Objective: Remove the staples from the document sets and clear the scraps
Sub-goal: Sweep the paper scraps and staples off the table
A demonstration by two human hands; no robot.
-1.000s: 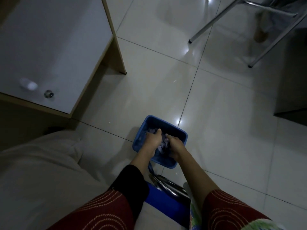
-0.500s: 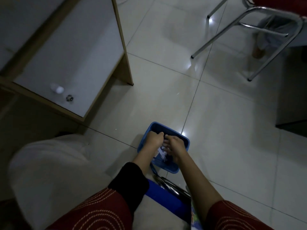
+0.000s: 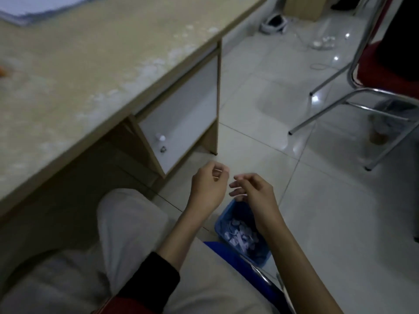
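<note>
Two hands hang over the blue bin (image 3: 260,259) at five o'clock: left hand (image 3: 207,189) loosely curled, right hand (image 3: 255,196) relaxed, both empty. Paper scraps (image 3: 240,235) lie inside it.

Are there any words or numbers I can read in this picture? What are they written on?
No words, numbers or signs can be read anywhere in this picture.
Stack of paper on the desk: too blurred to show any print.
Paper scraps in the blue bin: too small and dim to read.
</note>
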